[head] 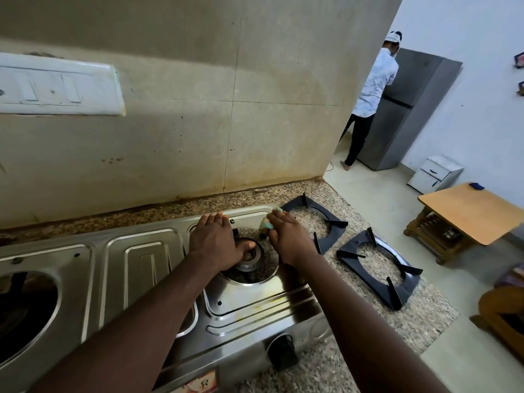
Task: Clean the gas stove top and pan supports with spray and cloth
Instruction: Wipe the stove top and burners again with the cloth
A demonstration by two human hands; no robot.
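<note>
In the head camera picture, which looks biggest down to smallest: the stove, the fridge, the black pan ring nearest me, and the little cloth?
1. stove
2. fridge, far off, so it looks smaller than it really is
3. pan support
4. cloth, mostly hidden in the right hand

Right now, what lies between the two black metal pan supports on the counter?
Head view: only bare speckled granite counter between the far black metal pan support and the near pan support.

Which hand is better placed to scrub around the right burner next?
Right. The right hand grips the cloth at the back right corner of the stove top, just beside the burner. The left hand rests flat on the steel, holding nothing.
</note>
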